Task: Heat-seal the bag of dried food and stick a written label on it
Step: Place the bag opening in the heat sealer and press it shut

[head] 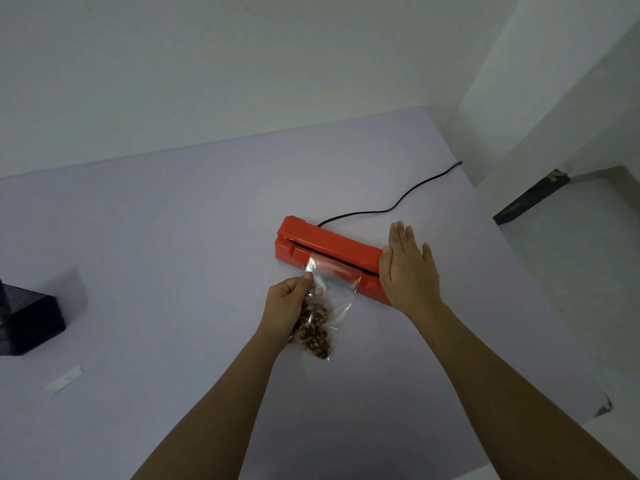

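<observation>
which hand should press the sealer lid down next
Right. The right hand lies open over the free end of the red sealer, while the left hand is busy pinching the bag, whose mouth sits in the slot.

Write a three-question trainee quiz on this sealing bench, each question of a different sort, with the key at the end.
1. True or false: the left hand pinches the clear plastic bag of brown dried food.
2. The right hand has its fingers: A. straight, at the right end of the red plastic heat sealer; B. curled round the bag; C. pinching the cord.
3. Fill in: the white paper strip lies on the pale table at the person's ____ side.

Key: 1 true; 2 A; 3 left.
</observation>
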